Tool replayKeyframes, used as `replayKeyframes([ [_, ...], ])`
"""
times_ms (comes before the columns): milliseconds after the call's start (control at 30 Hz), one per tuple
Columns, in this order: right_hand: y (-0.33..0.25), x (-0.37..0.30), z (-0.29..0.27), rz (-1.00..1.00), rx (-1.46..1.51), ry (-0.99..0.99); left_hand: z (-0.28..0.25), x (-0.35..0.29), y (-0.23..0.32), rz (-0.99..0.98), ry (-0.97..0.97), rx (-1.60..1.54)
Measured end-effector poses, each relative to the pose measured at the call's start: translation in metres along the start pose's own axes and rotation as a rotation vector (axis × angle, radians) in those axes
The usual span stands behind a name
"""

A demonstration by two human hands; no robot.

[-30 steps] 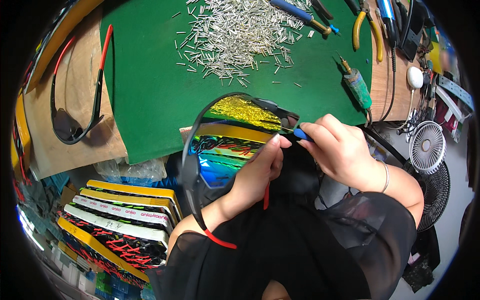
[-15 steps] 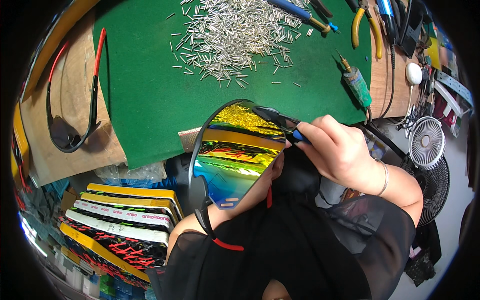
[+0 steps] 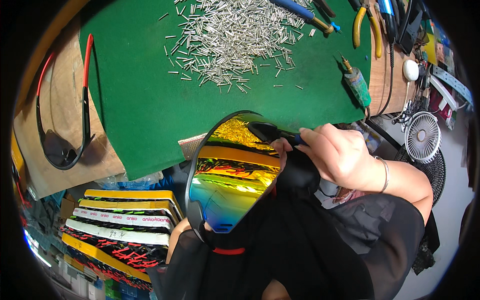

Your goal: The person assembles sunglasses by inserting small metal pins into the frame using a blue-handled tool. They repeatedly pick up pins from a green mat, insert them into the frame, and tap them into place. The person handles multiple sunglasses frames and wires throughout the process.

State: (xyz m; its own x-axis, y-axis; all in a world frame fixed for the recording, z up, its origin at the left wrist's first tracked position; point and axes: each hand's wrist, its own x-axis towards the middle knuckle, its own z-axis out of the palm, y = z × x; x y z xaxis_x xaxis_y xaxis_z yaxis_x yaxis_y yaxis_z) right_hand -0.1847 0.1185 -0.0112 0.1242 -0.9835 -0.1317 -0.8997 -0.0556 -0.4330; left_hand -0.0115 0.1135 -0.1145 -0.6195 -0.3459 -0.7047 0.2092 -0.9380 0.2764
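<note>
Mirrored sunglasses [image 3: 235, 175], glossy and curved, sit mid-frame; the right hand [image 3: 340, 156] pinches a blue handle [image 3: 298, 139]; how the left hand [image 3: 283, 146], mostly hidden, grips I cannot tell. Upper centre, slim metal pins [image 3: 237, 45] heap on a green mat [image 3: 140, 110].

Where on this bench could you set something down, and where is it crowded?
Bare green mat lies between the left-hand glasses and the silver pins; a narrower bare strip separates pins from held glasses. Crowded: the pin pile and the right side, with yellow-handled pliers and a green-handled tool.
</note>
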Motion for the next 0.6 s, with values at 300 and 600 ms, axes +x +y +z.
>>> replayKeyframes([
  [300,-0.011,0.019,-0.019,0.712,0.634,-0.282,0.022,-0.001,0.026,0.134,-0.058,0.420],
  [600,0.001,-0.001,-0.002,0.040,0.064,-0.008,0.021,-0.003,0.027,0.073,-0.093,0.387],
])
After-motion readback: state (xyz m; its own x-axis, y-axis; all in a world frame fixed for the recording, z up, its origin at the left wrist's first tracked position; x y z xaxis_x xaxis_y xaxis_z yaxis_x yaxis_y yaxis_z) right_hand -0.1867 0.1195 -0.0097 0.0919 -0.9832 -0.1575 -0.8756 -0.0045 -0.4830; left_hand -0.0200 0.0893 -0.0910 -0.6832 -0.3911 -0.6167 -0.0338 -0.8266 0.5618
